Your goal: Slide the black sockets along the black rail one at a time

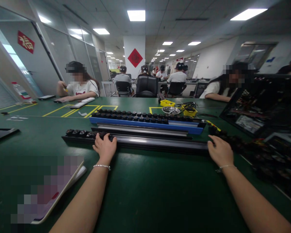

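In front of me a long black rail (160,143) with a shiny metal channel lies across the table. A row of small black parts with metallic tops (82,132) fills its left end. My left hand (105,147) is over the inner end of that row, fingers curled around a black part, mostly hidden beneath them. At the rail's right end is my right hand (221,150), fingers stretched forward and thumb apart; nothing shows in it. Behind lie a second metal-topped rail (145,130) and a blue rail (126,122) carrying rows of similar black parts.
Many dark parts (274,158) are piled at right beside a dark open-topped case (254,103). Yellow bins (167,103) and a round metal dish (171,110) stand behind the rails. A tablet-like object (60,191) lies at front left. Co-workers sit across the table.
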Demonstrator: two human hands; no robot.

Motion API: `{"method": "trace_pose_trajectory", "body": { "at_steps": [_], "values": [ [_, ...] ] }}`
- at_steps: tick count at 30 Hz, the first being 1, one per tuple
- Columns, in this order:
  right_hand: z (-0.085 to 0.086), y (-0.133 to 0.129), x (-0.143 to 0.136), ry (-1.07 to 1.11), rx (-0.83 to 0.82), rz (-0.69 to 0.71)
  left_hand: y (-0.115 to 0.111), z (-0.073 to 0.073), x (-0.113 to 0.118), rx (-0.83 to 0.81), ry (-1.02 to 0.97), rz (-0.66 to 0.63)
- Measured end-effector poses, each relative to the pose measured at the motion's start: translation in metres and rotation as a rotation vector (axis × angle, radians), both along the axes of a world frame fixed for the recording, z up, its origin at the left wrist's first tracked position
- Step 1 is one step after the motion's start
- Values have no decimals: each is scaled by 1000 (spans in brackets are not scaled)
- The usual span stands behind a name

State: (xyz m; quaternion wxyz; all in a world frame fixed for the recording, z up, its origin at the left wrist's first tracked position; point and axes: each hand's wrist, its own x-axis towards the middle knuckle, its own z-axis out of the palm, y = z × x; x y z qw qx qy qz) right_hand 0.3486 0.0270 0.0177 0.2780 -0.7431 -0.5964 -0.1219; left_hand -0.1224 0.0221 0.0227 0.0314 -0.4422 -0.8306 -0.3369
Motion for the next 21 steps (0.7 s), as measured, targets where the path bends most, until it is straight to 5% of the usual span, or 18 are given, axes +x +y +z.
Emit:
{"method": "trace_pose_trajectory", "body": {
  "at_steps": [6,11,21],
  "values": [
    [-11,3,-8,2,-185,-93,1,-4,-7,25,-25,30],
    [-11,0,-16,86,-160,-206,2,-5,-11,-7,-44,27],
    [-8,-3,-21,118,-151,-212,3,-1,-8,-28,-60,77]
  ]
}}
